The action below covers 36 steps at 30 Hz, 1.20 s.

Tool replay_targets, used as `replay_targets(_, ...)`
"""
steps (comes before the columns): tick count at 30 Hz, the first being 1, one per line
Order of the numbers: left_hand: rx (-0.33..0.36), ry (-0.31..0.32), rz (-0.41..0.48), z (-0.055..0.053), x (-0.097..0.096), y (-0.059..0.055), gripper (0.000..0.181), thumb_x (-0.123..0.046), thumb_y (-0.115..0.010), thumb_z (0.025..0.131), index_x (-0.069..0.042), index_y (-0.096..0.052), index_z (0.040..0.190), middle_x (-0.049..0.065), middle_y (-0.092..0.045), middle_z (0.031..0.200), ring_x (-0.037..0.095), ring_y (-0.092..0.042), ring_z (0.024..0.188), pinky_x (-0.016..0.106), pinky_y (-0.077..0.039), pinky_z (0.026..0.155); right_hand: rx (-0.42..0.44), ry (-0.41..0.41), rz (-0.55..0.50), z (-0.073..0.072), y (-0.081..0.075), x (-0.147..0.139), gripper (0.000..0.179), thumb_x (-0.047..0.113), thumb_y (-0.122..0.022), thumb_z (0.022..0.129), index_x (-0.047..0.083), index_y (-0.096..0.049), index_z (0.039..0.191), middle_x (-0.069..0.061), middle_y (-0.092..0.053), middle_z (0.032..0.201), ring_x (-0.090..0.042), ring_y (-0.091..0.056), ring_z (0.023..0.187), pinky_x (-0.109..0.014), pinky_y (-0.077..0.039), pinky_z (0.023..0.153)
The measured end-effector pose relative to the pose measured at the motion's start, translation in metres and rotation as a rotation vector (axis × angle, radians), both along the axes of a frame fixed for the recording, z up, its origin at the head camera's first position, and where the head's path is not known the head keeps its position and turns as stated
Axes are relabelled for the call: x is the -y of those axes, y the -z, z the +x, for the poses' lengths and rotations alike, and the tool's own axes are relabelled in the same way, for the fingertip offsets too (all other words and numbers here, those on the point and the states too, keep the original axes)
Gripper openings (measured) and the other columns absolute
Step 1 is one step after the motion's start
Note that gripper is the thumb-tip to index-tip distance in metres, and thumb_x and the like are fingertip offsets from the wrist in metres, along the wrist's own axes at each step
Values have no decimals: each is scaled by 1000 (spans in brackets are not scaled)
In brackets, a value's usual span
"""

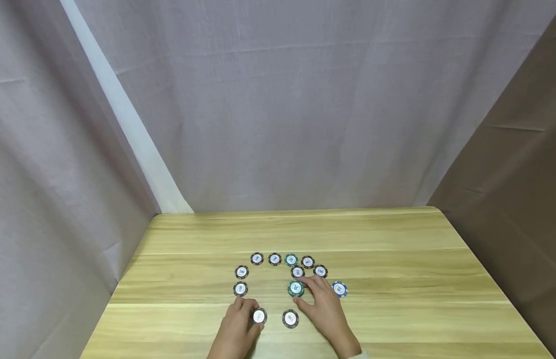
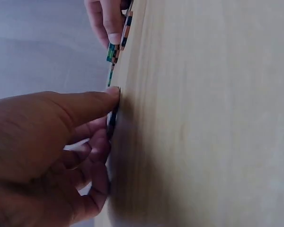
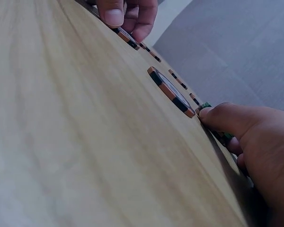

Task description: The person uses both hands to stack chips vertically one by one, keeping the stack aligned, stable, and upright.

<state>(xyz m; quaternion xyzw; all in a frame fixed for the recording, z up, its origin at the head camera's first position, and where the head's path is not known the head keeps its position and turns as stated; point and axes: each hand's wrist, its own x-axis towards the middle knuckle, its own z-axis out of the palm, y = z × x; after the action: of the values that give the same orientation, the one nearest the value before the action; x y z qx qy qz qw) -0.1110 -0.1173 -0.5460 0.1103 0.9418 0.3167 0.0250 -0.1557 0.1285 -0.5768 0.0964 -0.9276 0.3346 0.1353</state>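
Black chip (image 1: 259,316) sits between the thumb and fingers of the left hand (image 1: 235,325), which pinches it by its rim, low on the wooden table (image 1: 192,279). Across from it, the right hand (image 1: 324,305) pinches a green chip (image 1: 295,288), with the thumb at the near edge and a finger by the far edge. I cannot tell if either one is lifted a little.

Between the two hands, a loose black chip (image 1: 290,318) lies flat. Just past the green chip is a dark chip (image 1: 297,271), so close to a right finger that I can't tell if they touch. A blue chip (image 1: 339,288) lies on the other side of the right hand. Farther out, six more black chips (image 1: 257,259) and a second green chip (image 1: 291,260) make a bent line. Gray cloth (image 1: 282,124) hangs behind.

The chips look light, hard and stiff, and not easy to break. Their flat faces may be slippery. The rim looks best to hold, thumb on one side and finger across, with fingertips down low because the edge is thin.
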Motion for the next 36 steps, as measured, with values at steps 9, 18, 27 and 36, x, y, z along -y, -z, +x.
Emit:
replay_targets(9, -140, 43, -238, 8, -19, -7, 31, -22, -75, 81, -1, -58, 94, 5, -46, 86, 18, -48, 72, 35, -49, 53, -23, -1, 13, 2, 2, 3, 46, 29, -89, 83, 18, -75, 125, 8, -67, 112, -17, -64, 109, -45, -52, 96)
replay_targets(18, -79, -107, -44, 4, -24, -16, 24, -22, -73, 71, -10, -53, 77, 0, -49, 73, 14, -48, 58, 29, -43, 50, -55, -4, 18, 1, 0, 2, 45, 29, -89, 83, 19, -75, 124, 9, -67, 111, -16, -63, 108, -43, -52, 94)
replay_targets(27, -183, -83, 2, -8, -33, -21, 25, -16, -72, 72, -8, -63, 94, 0, -53, 85, 12, -49, 64, 30, -46, 55, -37, -10, 20, 2, -2, 0, 46, 29, -88, 84, 17, -74, 126, 9, -66, 112, -15, -63, 107, -43, -52, 95)
replay_targets(36, -200, -55, -45, -19, -55, -31, 24, -19, -72, 80, -8, -69, 100, 2, -56, 93, 12, -54, 74, 34, -52, 63, -9, -12, 29, 2, -3, 1, 46, 30, -88, 85, 17, -74, 126, 9, -65, 111, -15, -62, 107, -43, -53, 93)
